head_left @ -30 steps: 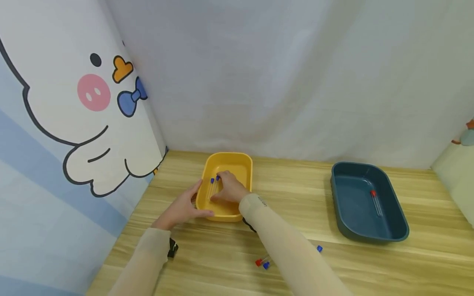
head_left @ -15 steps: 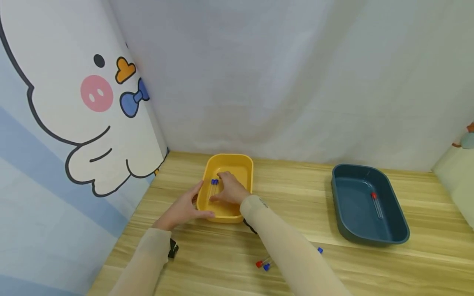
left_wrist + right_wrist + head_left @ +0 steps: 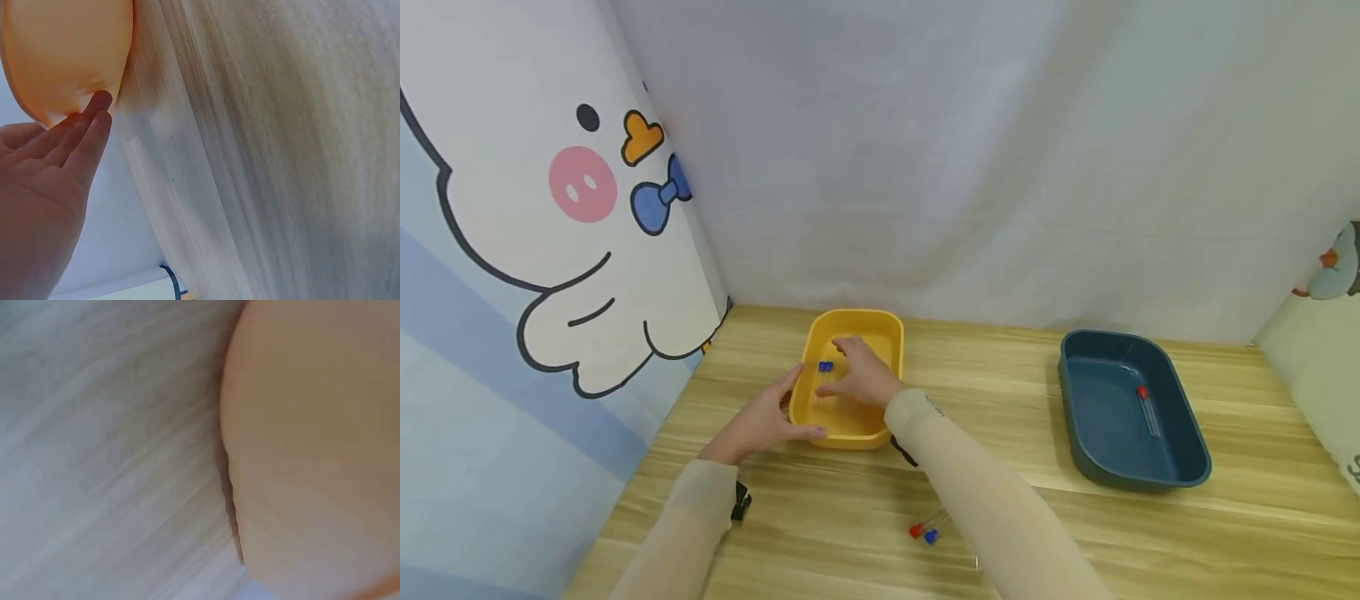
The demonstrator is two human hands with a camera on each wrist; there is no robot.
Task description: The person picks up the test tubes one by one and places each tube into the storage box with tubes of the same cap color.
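On the table [image 3: 1150, 533], one tray [image 3: 891, 333] sits far left, another tray [image 3: 1180, 475] right, loose tubes [image 3: 925, 530] in front between them.

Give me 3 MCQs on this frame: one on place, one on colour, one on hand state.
1. Where does the red-capped tube inside a tray lie?
A. in the yellow tray
B. in the dark blue tray
C. on the wall

2. What colour are the caps of the tubes in the yellow tray?
A. blue
B. red
C. green

3. How does the left hand stand?
A. curled round a tube
B. lifted clear of the table
C. fingers straight, resting against the yellow tray's near left corner

Key: 1 B, the tube lies on the floor of the dark blue tray at the right. 2 A, the blue caps show just left of the right hand, which is over that tray. 3 C, the left wrist view shows straight fingertips touching the tray's wall.
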